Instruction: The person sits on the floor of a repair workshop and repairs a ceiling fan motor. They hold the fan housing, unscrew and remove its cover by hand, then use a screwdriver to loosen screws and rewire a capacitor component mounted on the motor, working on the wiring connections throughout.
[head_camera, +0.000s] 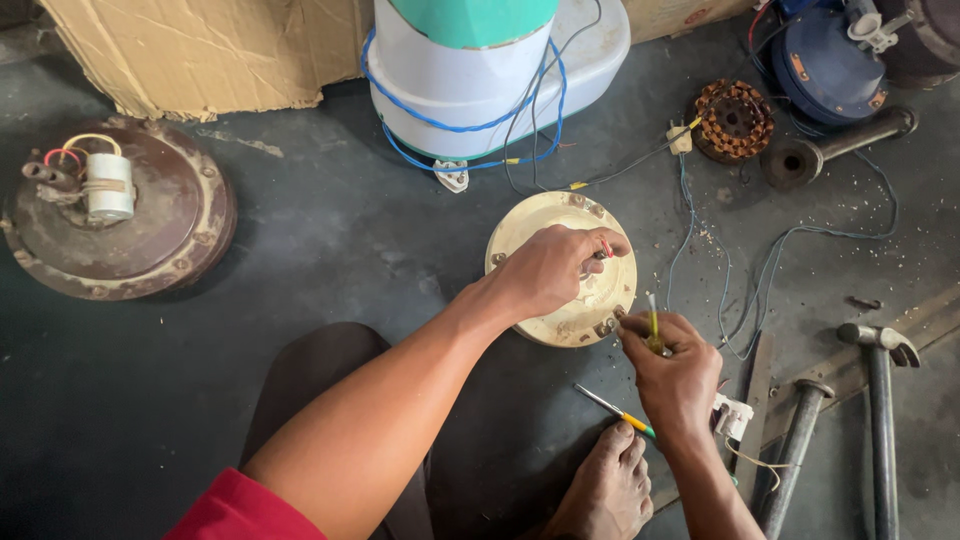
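Left hand (548, 268) gripping cream motor cover (562, 270) from above | right hand (672, 375) beside it, pinching screwdriver (653, 325)

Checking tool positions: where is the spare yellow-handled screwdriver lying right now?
In the head view, the spare screwdriver lies on the floor low right of centre, between the bare foot and the right hand.
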